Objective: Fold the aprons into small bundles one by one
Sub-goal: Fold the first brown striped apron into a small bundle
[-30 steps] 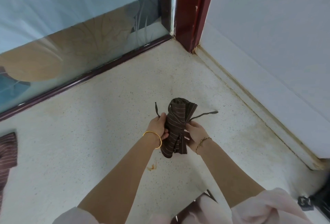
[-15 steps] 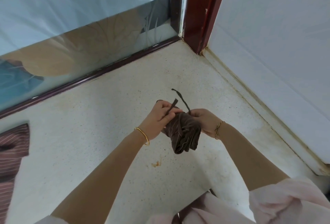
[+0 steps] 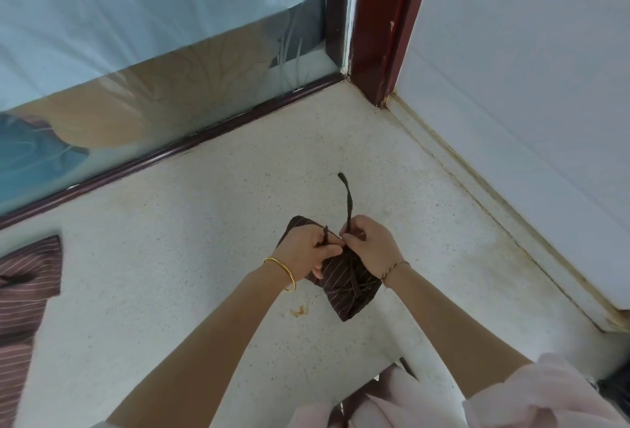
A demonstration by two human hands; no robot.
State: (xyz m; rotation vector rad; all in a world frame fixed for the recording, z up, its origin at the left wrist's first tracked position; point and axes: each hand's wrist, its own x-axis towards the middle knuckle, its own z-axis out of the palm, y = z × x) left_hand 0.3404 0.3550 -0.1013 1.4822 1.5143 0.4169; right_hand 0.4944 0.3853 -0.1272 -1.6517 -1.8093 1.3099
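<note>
A spare striped apron [image 3: 29,270] lies on the floor [image 3: 170,257] at the left. Mid-scene, above the floor, the left hand [image 3: 305,250] pinches the short tie end [image 3: 325,236] in curled fingers, atop the rolled apron bundle [image 3: 344,289]. Just right of it, the right hand [image 3: 373,250] has its fingers pinched on the long tie end [image 3: 347,199], which rises upward.

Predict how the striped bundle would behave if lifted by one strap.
Likely soft and light: the bundle hangs creased between the left hand and right hand. The strap bends loosely, so probably floppy. Seemingly not tied off yet, it might loosen.
</note>
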